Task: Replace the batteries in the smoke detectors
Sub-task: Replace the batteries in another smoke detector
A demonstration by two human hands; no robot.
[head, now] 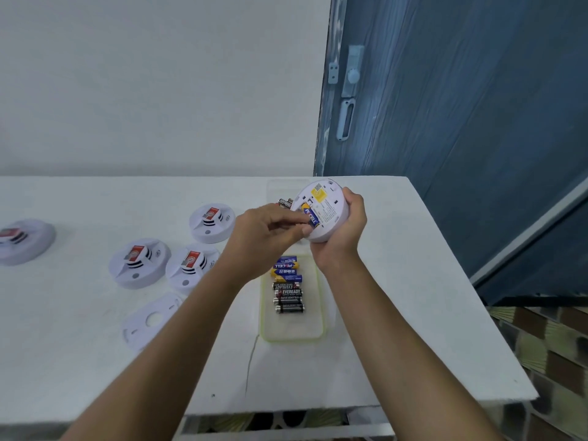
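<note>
My right hand (345,232) holds a round white smoke detector (324,205) tilted above the table, its back with a yellow label facing me. A blue and yellow PKCELL battery (310,214) lies in its open compartment. My left hand (264,238) pinches the lower end of that battery with its fingertips. Under my hands a clear tray (294,329) holds several blue-yellow and black batteries (288,284) in a row.
Three white detectors (138,262) with red labels lie face up at centre left, and another detector (24,240) sits at the far left. A white mounting plate (148,323) lies near them. Old batteries (286,203) rest behind my hands. A blue door stands to the right.
</note>
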